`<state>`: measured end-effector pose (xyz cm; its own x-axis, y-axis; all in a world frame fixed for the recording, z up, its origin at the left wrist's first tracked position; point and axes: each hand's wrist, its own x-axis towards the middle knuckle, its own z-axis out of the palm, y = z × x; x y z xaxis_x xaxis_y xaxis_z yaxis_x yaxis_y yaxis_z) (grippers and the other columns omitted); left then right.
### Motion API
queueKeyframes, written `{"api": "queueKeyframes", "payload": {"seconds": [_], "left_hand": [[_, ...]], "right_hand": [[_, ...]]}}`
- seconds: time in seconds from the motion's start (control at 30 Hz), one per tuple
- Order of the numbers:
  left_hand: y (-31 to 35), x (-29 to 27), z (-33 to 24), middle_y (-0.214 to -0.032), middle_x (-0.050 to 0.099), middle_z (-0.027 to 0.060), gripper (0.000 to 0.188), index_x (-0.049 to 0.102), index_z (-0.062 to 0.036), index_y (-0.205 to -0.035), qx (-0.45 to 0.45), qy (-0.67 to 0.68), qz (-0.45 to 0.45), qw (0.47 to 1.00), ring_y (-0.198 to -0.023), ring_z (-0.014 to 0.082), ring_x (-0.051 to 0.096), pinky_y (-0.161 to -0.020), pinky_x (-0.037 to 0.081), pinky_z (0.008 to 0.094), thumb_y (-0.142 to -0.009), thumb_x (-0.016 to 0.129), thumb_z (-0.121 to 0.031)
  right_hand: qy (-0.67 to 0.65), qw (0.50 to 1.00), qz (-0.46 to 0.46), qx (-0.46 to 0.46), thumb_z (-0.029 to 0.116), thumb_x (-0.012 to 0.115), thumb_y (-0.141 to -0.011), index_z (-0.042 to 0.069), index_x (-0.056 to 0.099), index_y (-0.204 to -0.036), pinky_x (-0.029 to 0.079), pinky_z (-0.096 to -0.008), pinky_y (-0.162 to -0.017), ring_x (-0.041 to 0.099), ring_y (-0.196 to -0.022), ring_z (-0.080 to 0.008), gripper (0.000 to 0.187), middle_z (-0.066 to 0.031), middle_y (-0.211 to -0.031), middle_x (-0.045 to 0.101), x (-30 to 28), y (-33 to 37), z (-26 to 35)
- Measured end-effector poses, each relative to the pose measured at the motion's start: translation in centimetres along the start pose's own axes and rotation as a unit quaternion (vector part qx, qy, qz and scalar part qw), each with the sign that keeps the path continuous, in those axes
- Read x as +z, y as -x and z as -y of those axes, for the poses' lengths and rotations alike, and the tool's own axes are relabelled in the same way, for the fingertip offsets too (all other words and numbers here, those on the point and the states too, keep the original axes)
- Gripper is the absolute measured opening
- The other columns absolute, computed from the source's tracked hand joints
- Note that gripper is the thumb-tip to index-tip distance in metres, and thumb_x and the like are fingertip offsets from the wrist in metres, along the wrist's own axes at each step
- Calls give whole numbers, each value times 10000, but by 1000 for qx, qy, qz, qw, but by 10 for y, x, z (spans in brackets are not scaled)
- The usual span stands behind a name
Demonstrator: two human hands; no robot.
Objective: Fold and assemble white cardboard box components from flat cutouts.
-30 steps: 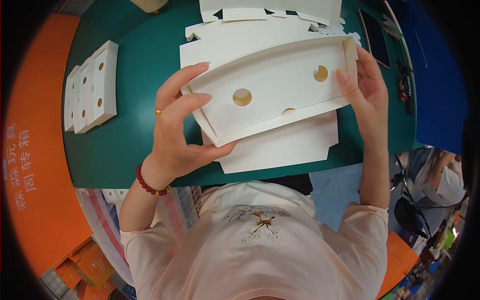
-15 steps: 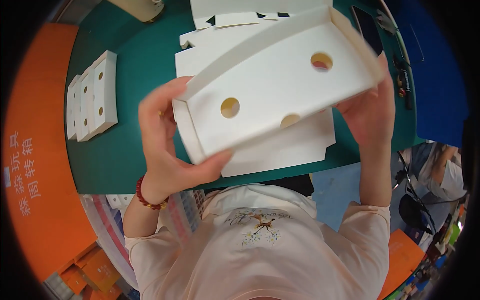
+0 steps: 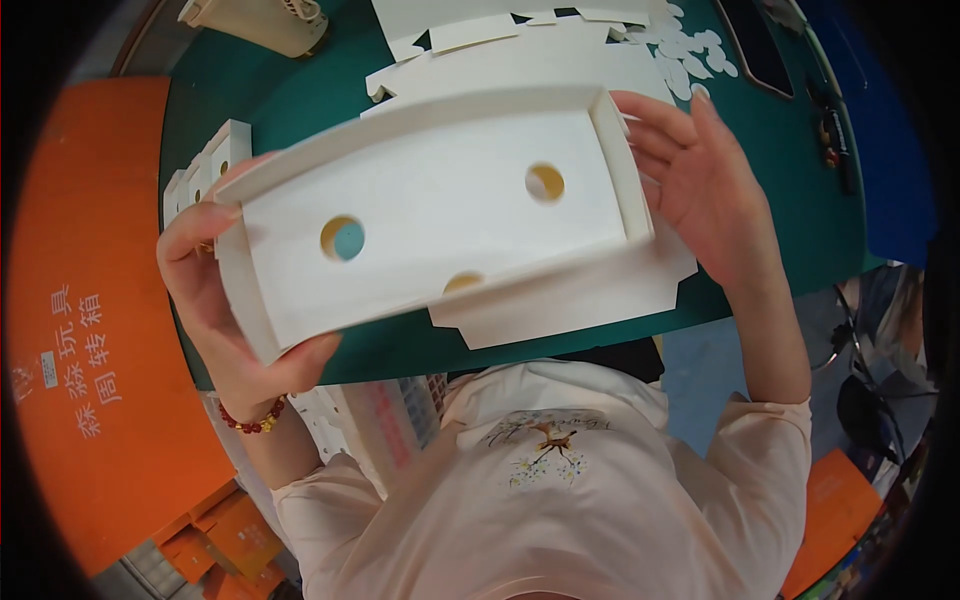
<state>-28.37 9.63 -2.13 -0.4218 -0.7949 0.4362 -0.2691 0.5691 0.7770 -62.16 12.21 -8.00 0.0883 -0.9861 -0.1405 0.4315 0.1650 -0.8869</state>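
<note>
A shallow white cardboard tray (image 3: 430, 190) with raised side walls is lifted over the table, tilted so its inside shows. Round holes are cut in its base, and another sits by the near wall. My left hand (image 3: 205, 300) grips the tray's left end, thumb below the near corner and fingers along the end wall. At the opposite end my right hand (image 3: 705, 190) is open, fingers spread beside the end wall; whether the fingertips touch it I cannot tell. Beneath the tray lie flat die-cut white card blanks (image 3: 570, 305), partly covered by it.
Several folded white trays (image 3: 238, 148) stand at the left of the green table (image 3: 330, 80). Beyond are a beige cup (image 3: 255, 22), more card blanks (image 3: 480, 75), loose white card discs (image 3: 690, 65) and a dark phone (image 3: 755, 45). An orange crate (image 3: 110, 200) flanks the left edge.
The tray has moved left and turned more level with my left hand. My right hand has let go of its right end and opened. The discs at the back have come into view.
</note>
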Motion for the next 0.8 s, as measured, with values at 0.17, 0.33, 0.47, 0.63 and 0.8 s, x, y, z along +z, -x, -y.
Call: {"api": "queueKeyframes", "payload": {"seconds": [0.17, 0.33, 0.47, 0.63, 0.8], "left_hand": [[18, -5, -4, -1371, 475, 246, 856, 403, -115, -1252, -114, 88, -50, 988, -1233, 317, 520, -1036, 439, 412, -561, 872, -306], [21, -2, -10, -1329, 503, 243, 903, 427, -134, -1208, -28, 30, 0, 999, -1212, 322, 548, -1004, 476, 423, -503, 935, -379], [17, -6, -15, -1319, 507, 248, 907, 429, -153, -1206, 9, -33, 52, 998, -1199, 333, 562, -976, 516, 432, -499, 955, -371], [21, 8, -23, -1322, 499, 259, 870, 432, -157, -1178, 45, -16, -24, 999, -1212, 346, 549, -989, 506, 443, -533, 953, -421], [33, 8, -15, -1329, 504, 225, 810, 423, -129, -1158, -126, 27, -6, 992, -1215, 296, 529, -1007, 454, 417, -584, 911, -425]], "right_hand": [[-72, 994, 26, 84, 576, 420, -990, -28, 531, -1296, 485, -311, -963, 620, -1094, -185, 686, -147, -1215, 627, 0, 5, -3], [-109, 987, 6, 116, 565, 430, -993, -27, 570, -1257, 492, -302, -951, 622, -1082, -169, 663, -129, -1168, 647, 6, 7, -8], [-156, 977, 23, 146, 557, 434, -995, -38, 579, -1249, 509, -298, -931, 637, -1057, -167, 663, -129, -1153, 658, 13, 6, -12], [-350, 911, 152, 156, 556, 439, -993, -66, 575, -1240, 507, -317, -964, 657, -1051, -199, 682, -152, -1149, 670, 9, 6, -15], [-456, 846, 205, 188, 546, 439, -995, -98, 562, -1241, 512, -319, -970, 664, -1057, -201, 700, -162, -1168, 667, 2, 5, -19]]}}
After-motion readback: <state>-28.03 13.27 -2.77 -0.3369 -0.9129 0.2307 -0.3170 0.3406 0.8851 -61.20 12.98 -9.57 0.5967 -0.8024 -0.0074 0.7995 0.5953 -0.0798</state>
